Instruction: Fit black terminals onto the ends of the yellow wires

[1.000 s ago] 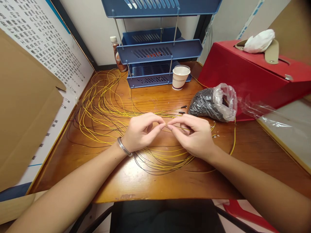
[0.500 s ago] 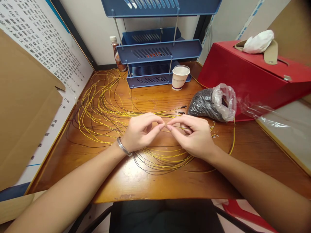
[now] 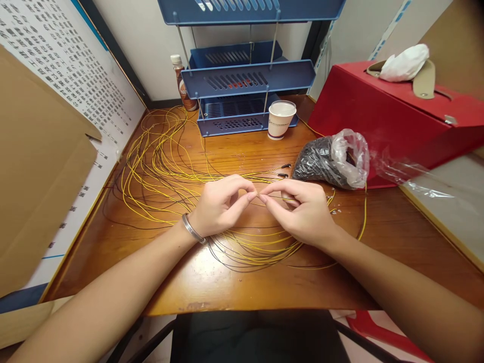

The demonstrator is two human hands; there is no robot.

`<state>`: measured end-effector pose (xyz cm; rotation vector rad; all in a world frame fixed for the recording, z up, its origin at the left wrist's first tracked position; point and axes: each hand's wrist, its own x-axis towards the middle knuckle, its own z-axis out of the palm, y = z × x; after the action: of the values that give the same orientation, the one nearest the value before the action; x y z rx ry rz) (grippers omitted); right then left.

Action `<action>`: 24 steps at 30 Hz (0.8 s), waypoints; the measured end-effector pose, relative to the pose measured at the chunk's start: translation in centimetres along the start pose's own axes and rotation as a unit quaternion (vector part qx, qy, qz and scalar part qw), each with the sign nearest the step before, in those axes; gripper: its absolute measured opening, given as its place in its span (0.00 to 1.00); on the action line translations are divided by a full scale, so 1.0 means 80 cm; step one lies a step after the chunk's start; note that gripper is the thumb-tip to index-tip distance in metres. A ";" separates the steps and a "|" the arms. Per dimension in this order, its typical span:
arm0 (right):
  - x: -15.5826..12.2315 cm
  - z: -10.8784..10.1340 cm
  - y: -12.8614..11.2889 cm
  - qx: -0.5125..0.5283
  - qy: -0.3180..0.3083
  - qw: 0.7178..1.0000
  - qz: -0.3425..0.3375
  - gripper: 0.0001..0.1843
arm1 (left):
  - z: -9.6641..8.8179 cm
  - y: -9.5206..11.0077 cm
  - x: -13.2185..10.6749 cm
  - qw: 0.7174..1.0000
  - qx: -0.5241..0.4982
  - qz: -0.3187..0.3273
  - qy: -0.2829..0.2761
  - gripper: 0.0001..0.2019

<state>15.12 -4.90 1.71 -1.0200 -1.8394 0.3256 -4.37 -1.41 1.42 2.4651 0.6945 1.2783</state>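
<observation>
Over the middle of the desk, my left hand (image 3: 226,204) and my right hand (image 3: 302,209) meet fingertip to fingertip. Each pinches thumb against forefinger on a thin wire (image 3: 258,195), whose end is too small to make out. A large tangle of yellow and black wires (image 3: 155,166) lies on the left and runs beneath both hands. More loops curve over the wood just in front of them. Two small black connectors (image 3: 283,175) at wire ends rest beyond my right hand. Close by, a clear plastic bag (image 3: 321,164) full of small dark pieces stands open.
A blue tiered rack (image 3: 249,80) stands at the back, with a paper cup (image 3: 282,121) before it and a brown bottle (image 3: 185,88) to its left. On the right is a red box (image 3: 378,111) with white tissue on top. Cardboard (image 3: 41,176) leans at the left.
Both hands keep the same pinch in nearly the same place. The view has shifted very slightly; nothing else has visibly moved.
</observation>
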 end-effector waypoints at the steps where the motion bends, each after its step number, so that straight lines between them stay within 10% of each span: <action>1: 0.000 0.000 0.000 -0.001 -0.001 1.000 0.001 0.03 | 0.000 0.000 0.000 1.000 0.001 0.000 -0.002 0.04; 24: 0.000 0.001 0.000 0.005 0.007 1.000 -0.001 0.04 | 0.001 0.000 -0.001 1.000 -0.003 -0.005 -0.002 0.04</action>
<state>15.07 -4.91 1.71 -1.0112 -1.8251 0.3250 -4.35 -1.49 1.32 2.4556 0.6996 1.2692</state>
